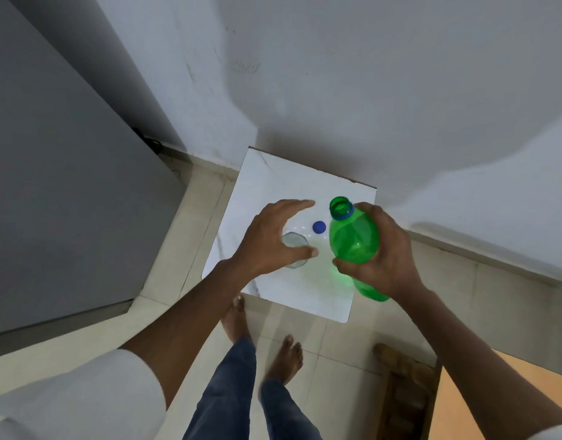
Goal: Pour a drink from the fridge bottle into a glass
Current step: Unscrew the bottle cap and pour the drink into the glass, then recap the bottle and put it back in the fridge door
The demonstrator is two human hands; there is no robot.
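Over a white table (305,300) set against a grey wall, our right hand (384,258) grips the uncapped green bottle (352,239), tilted, mouth up. Our left hand (273,239) spreads wide above the glass (293,240), apparently not gripping it. The blue cap (319,227) lies between glass and bottle.

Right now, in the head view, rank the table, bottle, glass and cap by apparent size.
1. table
2. bottle, held nearer the camera
3. glass, partly hidden by the left hand
4. cap

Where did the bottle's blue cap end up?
The blue cap lies on the white table, between the left hand and the green bottle.
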